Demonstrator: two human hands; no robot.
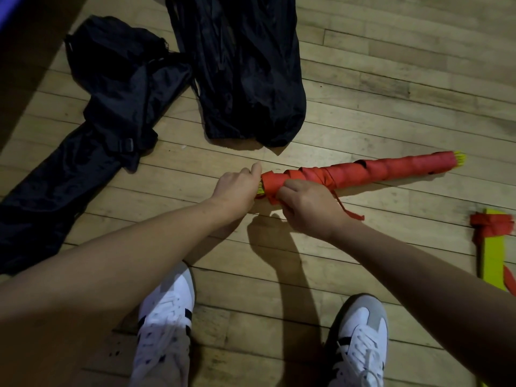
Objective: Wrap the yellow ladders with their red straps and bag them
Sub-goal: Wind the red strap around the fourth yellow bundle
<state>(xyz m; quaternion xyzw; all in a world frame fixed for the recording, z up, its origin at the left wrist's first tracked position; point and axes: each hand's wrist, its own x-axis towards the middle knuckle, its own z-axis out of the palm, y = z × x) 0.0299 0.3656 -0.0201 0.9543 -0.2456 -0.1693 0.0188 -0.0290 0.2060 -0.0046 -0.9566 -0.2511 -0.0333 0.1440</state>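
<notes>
Gripping strap-wrapped ladder bundle (360, 171), left hand (237, 188), right hand (310, 208), no writing legible

One head-worn view looks steeply down and forward from standing height over the wooden floor (363, 79); the person's shoes (167, 317) sit at the lower edge; wide-angle, fairly near.

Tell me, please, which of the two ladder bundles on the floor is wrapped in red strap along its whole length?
The ladder bundle held by both hands: red strap covers it end to end. The other ladder, at the right edge, shows bare yellow below its strap.
</notes>
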